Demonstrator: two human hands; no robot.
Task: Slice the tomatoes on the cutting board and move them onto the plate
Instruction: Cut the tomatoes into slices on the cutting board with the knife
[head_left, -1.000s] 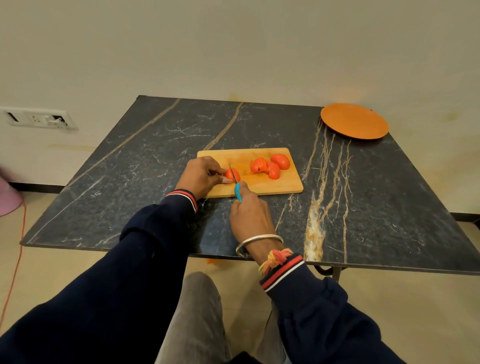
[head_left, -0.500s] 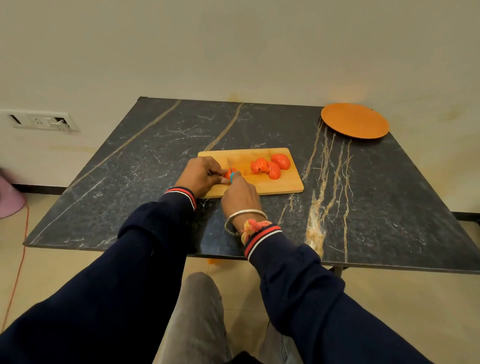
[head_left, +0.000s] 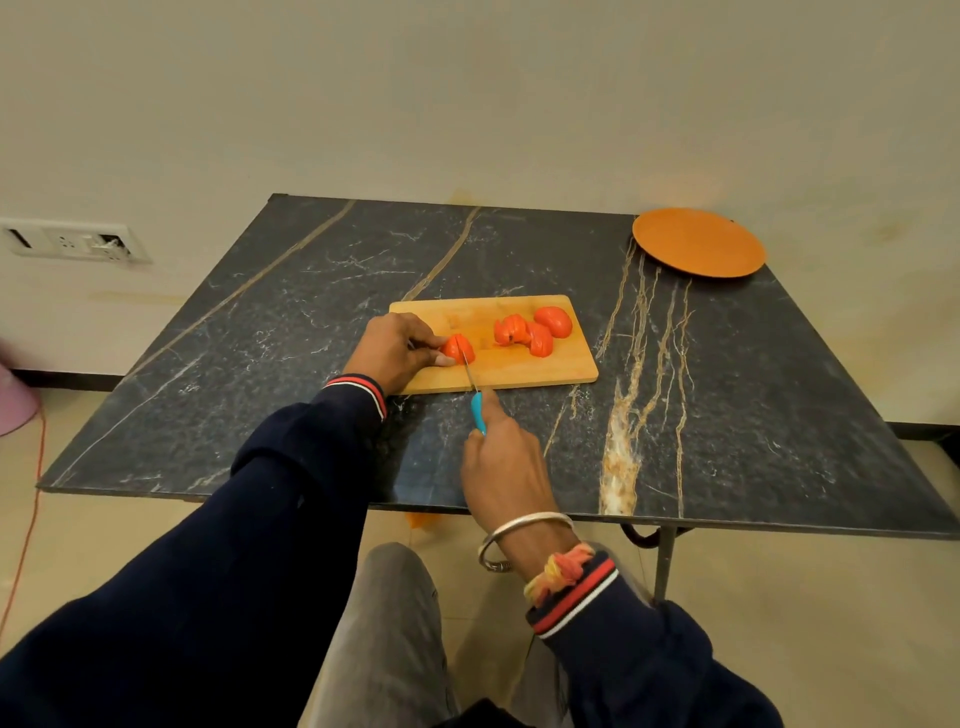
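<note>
Roughly midway, we pinch a tomato piece (head_left: 458, 347) on the cutting board's (head_left: 519, 371) left end with our left hand (head_left: 395, 351), our right hand (head_left: 504, 467) gripping the knife (head_left: 476, 402) cutting it, cut pieces (head_left: 530, 332) lying on its right end, the plate (head_left: 698, 241) beyond it bare.

One dark marble table (head_left: 311, 312) carries one rectangular wooden cutting board (head_left: 519, 369), one round orange plate (head_left: 698, 241) at far right, one blue-handled knife (head_left: 478, 413), and four red tomato pieces (head_left: 540, 340), one left, three right.

Red tomatoes (head_left: 554, 320), orange plate (head_left: 698, 242), gold-veined black table (head_left: 753, 389).
</note>
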